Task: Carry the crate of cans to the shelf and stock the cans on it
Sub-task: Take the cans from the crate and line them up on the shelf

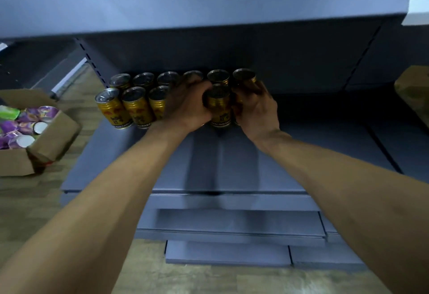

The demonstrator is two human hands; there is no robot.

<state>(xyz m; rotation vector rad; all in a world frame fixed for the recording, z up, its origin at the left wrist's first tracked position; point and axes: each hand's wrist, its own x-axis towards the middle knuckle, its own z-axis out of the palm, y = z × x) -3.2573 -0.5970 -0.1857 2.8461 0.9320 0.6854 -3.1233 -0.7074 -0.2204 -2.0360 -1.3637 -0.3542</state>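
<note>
Several gold cans stand in two rows at the back of the grey shelf. My left hand reaches in from below, its fingers curled round a gold can in the front row. A can under its palm is mostly hidden. My right hand is just right of that can. Its fingers wrap another gold can at the right end of the back row. The crate is out of view.
An open cardboard box with purple and green cups sits on the wooden floor at left. An upper shelf overhangs the cans. A brown cardboard object lies at the right edge. Lower grey shelves step out below.
</note>
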